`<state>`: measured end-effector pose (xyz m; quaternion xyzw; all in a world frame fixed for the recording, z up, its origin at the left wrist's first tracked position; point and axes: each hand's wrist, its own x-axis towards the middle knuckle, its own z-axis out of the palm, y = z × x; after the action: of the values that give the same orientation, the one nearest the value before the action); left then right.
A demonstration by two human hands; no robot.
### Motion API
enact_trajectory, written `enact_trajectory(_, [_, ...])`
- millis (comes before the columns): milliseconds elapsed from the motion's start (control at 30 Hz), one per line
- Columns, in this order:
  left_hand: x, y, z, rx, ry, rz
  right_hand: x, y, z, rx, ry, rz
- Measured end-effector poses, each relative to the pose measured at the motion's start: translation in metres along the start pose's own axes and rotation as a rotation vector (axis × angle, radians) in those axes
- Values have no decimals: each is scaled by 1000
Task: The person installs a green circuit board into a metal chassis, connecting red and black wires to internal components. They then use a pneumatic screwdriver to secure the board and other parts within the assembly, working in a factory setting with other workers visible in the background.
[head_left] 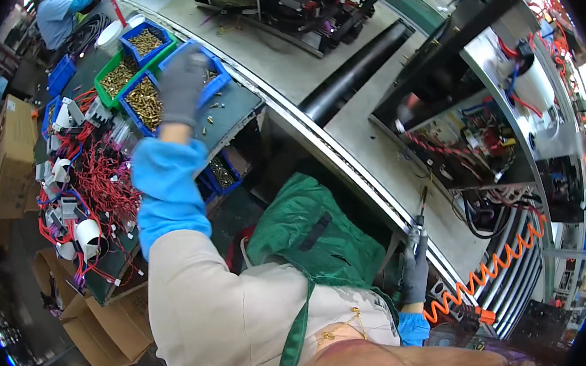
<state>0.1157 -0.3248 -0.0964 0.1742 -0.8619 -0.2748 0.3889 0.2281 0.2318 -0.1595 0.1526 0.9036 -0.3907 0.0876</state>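
Observation:
My left hand [185, 86], in a grey glove, reaches over a blue bin [218, 83] at the corner of the left-hand bench. Motion smears its fingers, and it hides much of that bin. Next to it, another blue bin [141, 105] and a green bin [117, 80] hold small brass-coloured fasteners. A few loose fasteners [211, 119] lie on the bench top. At the right, my gloved right hand [415, 270] is closed around a power screwdriver [419, 228], its bit pointing away from me above the edge of the assembly line.
Red wire harnesses with connectors [104, 178] pile up left of the bins. An orange coiled hose [498, 262] hangs near my right hand. Open machine cabinets [469, 126] and a long black tube [356, 73] stand on the line. Cardboard boxes [107, 332] sit at lower left.

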Motion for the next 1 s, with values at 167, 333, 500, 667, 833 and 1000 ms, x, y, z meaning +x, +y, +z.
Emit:
enact_trajectory(167, [83,-220,-87,860,-289,-247,-7,-18,-3,-76,-15,87])
enact_trajectory(333, [119,-358,-63,922,-554,-309,-3,-19,-8,-313,-60,58])
enact_trajectory(500, [152,-384,-39,910,-487,-418,2,-36,-9,-388,-85,123])
enact_trajectory(667, [155,-366,-23,819,-432,-479,-30,-36,1,13,-20,63])
enact_trajectory(833, [148,-357,-50,499,-303,-598,-44,-43,6,158,-103,54])
enact_trajectory(1000, [146,-342,-68,-194,-67,-744,-47,-27,9,308,-97,-34])
